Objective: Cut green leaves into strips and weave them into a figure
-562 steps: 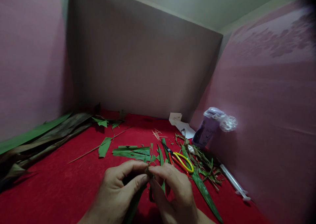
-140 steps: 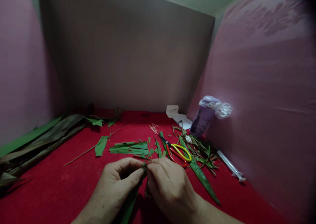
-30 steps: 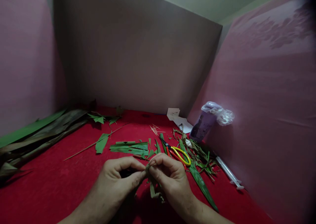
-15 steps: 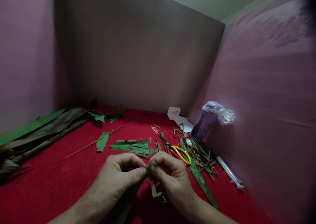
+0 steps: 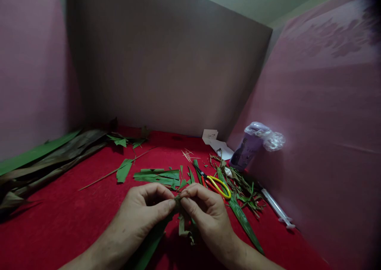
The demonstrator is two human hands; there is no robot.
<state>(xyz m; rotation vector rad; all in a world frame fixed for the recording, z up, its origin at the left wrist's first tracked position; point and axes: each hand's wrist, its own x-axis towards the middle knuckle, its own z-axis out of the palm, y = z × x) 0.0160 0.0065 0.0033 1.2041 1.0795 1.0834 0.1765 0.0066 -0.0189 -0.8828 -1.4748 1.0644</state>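
Thumb and fingertips of my left hand (image 5: 143, 210) pinch a green leaf strip (image 5: 150, 244), whose long blade hangs down below the hand toward the bottom edge. My right hand (image 5: 208, 214) is closed on the same piece from the other side, its fingertips almost meeting the left ones. A dull, curled dried strip (image 5: 183, 226) dangles beneath the pinch. The exact join between the pieces is hidden by my fingers. Just beyond my right hand lie scissors (image 5: 218, 186) with one yellow and one red handle.
Cut green leaf pieces (image 5: 157, 176) and toothpicks (image 5: 188, 155) lie ahead on the red cloth (image 5: 74, 222). Scraps (image 5: 247, 186), a syringe (image 5: 276, 208), a purple cup (image 5: 246, 149) and white papers (image 5: 222, 147) are at right. Long leaves (image 5: 53, 155) and a thin stick (image 5: 102, 176) lie left.
The dangling dried strip has shifted slightly left, and the hanging green leaf has turned a little. Both hands keep their pinch in nearly the same place.
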